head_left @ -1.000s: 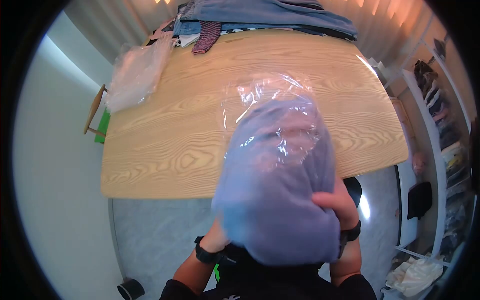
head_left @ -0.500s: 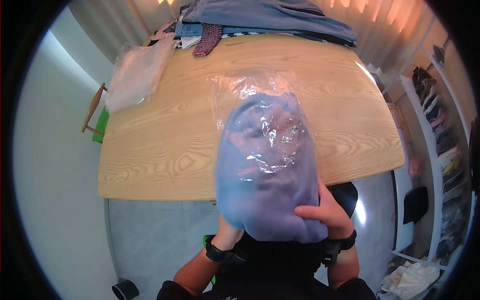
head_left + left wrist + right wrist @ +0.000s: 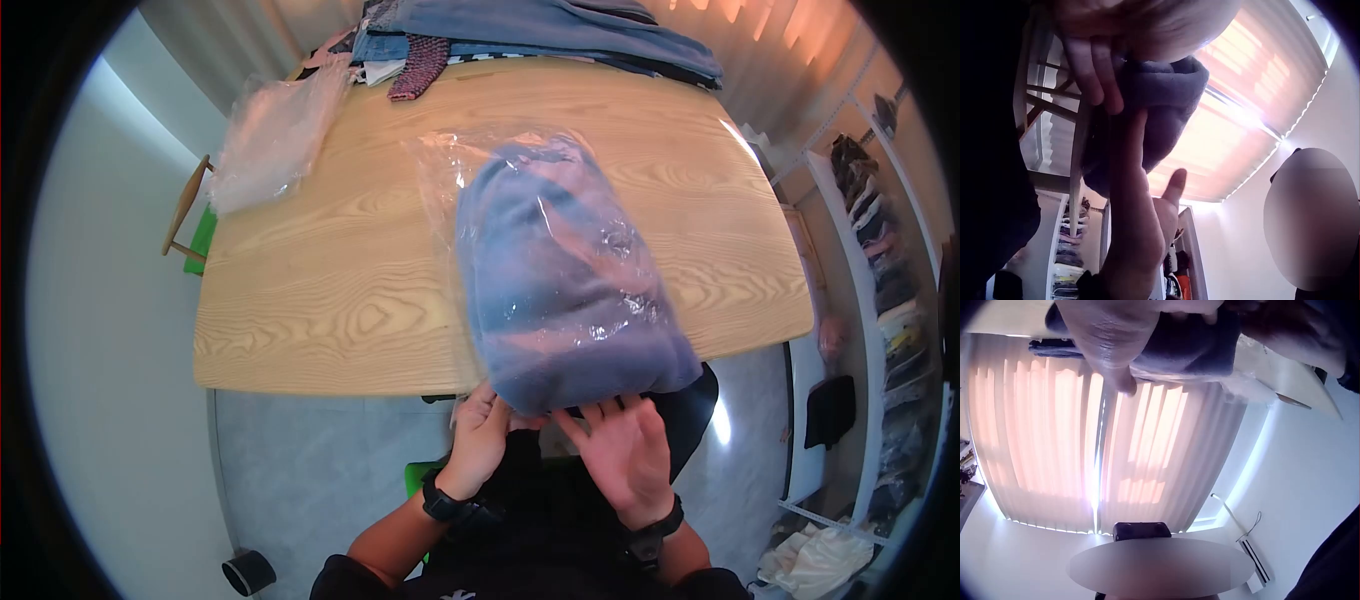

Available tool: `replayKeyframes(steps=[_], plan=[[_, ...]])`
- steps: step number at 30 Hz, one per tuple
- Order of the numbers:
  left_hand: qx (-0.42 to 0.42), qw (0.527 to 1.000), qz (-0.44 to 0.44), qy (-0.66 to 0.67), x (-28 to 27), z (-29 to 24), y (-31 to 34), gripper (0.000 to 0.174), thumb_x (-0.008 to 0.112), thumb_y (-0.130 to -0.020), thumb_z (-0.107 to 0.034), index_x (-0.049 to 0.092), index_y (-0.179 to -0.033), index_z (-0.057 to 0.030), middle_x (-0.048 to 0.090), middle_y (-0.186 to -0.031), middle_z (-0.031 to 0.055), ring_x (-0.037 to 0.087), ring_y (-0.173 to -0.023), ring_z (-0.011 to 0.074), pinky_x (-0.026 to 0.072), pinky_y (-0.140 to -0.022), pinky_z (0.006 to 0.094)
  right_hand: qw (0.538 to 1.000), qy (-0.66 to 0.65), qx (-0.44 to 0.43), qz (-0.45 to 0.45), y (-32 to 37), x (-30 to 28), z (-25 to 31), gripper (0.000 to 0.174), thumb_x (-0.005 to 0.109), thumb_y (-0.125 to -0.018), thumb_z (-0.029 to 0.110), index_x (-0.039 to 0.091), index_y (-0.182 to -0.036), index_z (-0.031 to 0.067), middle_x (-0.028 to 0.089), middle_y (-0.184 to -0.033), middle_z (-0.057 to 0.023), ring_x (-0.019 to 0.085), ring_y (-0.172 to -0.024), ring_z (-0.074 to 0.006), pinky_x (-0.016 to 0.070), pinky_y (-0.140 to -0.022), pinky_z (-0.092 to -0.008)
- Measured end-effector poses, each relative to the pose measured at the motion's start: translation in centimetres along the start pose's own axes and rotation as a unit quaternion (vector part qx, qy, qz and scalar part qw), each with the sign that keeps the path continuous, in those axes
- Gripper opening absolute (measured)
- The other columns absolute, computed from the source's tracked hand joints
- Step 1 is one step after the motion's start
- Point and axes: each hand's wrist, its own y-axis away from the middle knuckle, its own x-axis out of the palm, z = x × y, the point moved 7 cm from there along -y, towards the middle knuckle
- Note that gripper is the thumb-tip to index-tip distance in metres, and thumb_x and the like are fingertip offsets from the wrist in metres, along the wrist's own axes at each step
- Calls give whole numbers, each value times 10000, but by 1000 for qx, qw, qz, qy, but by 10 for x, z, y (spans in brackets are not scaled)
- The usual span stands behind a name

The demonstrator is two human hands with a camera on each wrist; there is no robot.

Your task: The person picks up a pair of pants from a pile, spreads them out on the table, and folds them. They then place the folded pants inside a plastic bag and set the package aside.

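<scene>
A folded blue-purple garment [image 3: 570, 300] lies inside a clear plastic bag [image 3: 440, 175], across the front part of the wooden table [image 3: 320, 290]. Its near end juts past the table's edge towards the body. At the near left corner, my left hand [image 3: 478, 450] pinches the bag's edge, thumb uppermost. My right hand [image 3: 628, 460] is turned palm up, its straight fingers touching the underside of the near end. In the left wrist view the right hand [image 3: 1138, 219] reaches up to the bundle [image 3: 1169, 94], thumb held away.
Jeans and other clothes [image 3: 560, 35] are piled along the table's far edge, a knitted piece [image 3: 420, 68] hanging forward. Clear plastic bags [image 3: 275, 140] lie at the back left. A chair [image 3: 188, 210] stands left, a clothes shelf [image 3: 870, 330] right.
The bagged garment has moved forward onto the table, and the clear plastic covers more of it. My right hand has let go of its side and turned palm up below the near end.
</scene>
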Motion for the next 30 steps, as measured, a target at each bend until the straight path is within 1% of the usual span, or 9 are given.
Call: replayKeyframes(steps=[2, 11, 12, 16, 20, 21, 23, 25, 30], plan=[[-4, 1000, 8, -19, 3, 2, 1, 332, 407, -1035, -214, 481, -1287, -10, 625, -1139, 121, 651, -912, 175, 556, -769, 329, 994, 22, 47, -94, -8, -3, 0, 429, 480, -954, 297, 433, -1321, 79, 490, -1336, -120, 420, -1294, -271, 285, -1111, -534], [-54, 996, 31, 57, 2, -2, 7, 382, 430, -1025, -292, 462, -1295, -24, 633, -1141, 206, 649, -828, 185, 539, -763, 309, 992, -13, 83, -92, -90, -12, -29, 305, 438, -957, 165, 494, -1214, 11, 549, -1234, -162, 516, -1186, -279, 411, -1045, -432], [-54, 996, 32, 57, -2, -4, 8, 382, 430, -1025, -292, 462, -1295, -24, 633, -1141, 206, 649, -828, 185, 539, -763, 309, 994, -35, 96, -47, -96, -4, -31, 229, 460, -951, 142, 525, -1137, 26, 590, -1144, -100, 561, -1083, -254, 415, -1032, -427], [-21, 996, -18, 82, -44, -20, 7, 401, 374, -1034, -323, 494, -1241, -2, 682, -991, 218, 693, -841, 246, 579, -736, 348, 973, -17, 229, 19, -69, 8, -55, 199, 483, -950, 140, 530, -1110, 31, 588, -1132, -99, 540, -1135, -258, 401, -1042, -428], [56, 980, -85, 169, -132, -76, 17, 338, 410, -1024, -272, 541, -1201, -16, 669, -1092, 131, 671, -938, 221, 567, -793, 348, 880, 105, 341, 314, 7, 23, -53, 647, 511, -950, 67, 162, -1494, 43, 367, -1463, -183, 406, -1336, -309, 309, -1104, -401], [91, 979, -115, 145, -163, -96, 26, 342, 427, -1015, -249, 514, -1251, -18, 631, -1165, 135, 623, -1041, 220, 527, -871, 371, 838, 113, 377, 378, 22, 16, -51, 718, 509, -948, 58, 76, -1521, 57, 311, -1505, -190, 397, -1346, -311, 304, -1106, -399], [196, 948, -250, 28, -205, -139, 46, 388, 453, -996, -198, 455, -1336, -12, 528, -1315, 136, 498, -1226, 214, 415, -1018, 404, 836, 154, 378, 367, 28, 2, -34, 662, 520, -941, 62, 167, -1501, 45, 388, -1454, -185, 446, -1307, -320, 362, -1060, -400], [266, 892, -360, -59, -202, -178, 68, 422, 462, -985, -170, 424, -1372, -5, 463, -1392, 135, 423, -1309, 209, 342, -1087, 416, 891, 234, 302, 244, 13, -26, -8, 619, 561, -918, 85, 266, -1460, 32, 483, -1366, -181, 503, -1253, -329, 418, -992, -388], [304, 728, -146, -597, -82, -234, 44, 621, 608, -882, -233, 369, -1422, -42, 285, -1522, 157, 261, -1414, 295, 191, -1150, 451, 926, 350, 40, 138, -32, -16, 44, 389, 587, -885, 82, 494, -1256, 10, 615, -1096, -127, 613, -1050, -273, 473, -897, -373]])
